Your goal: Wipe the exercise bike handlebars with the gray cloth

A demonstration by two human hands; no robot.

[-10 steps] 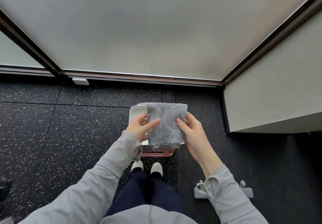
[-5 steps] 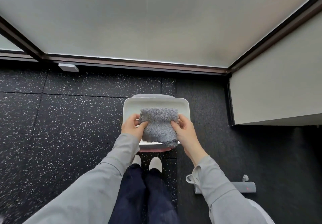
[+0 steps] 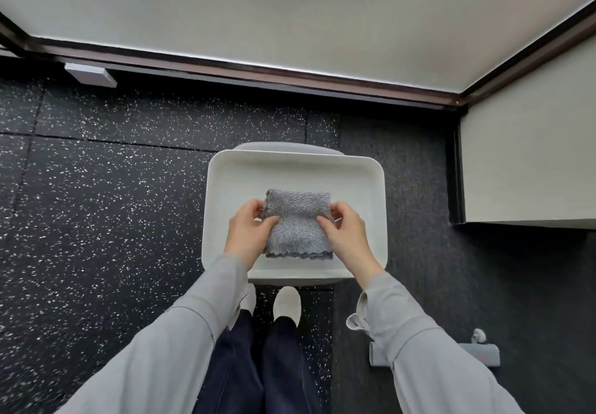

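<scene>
A folded fluffy gray cloth [image 3: 296, 223] lies over the middle of a white rectangular tray [image 3: 225, 188] just ahead of my feet. My left hand [image 3: 246, 233] pinches its left edge between thumb and fingers. On the other side my right hand [image 3: 346, 233] pinches its right edge the same way. Whether the cloth rests on the tray floor or hangs just above it, I cannot tell. No exercise bike handlebars appear in this view.
The tray sits on a low stand over black speckled rubber flooring [image 3: 96, 204]. A frosted window with a dark frame [image 3: 290, 71] runs across the back. A pale wall block [image 3: 529, 162] stands at the right, and a small grey device [image 3: 477, 354] lies on the floor lower right.
Both hands have lowered the cloth from chest height down into the tray, and my view has tilted further down, so the tray shows whole.
</scene>
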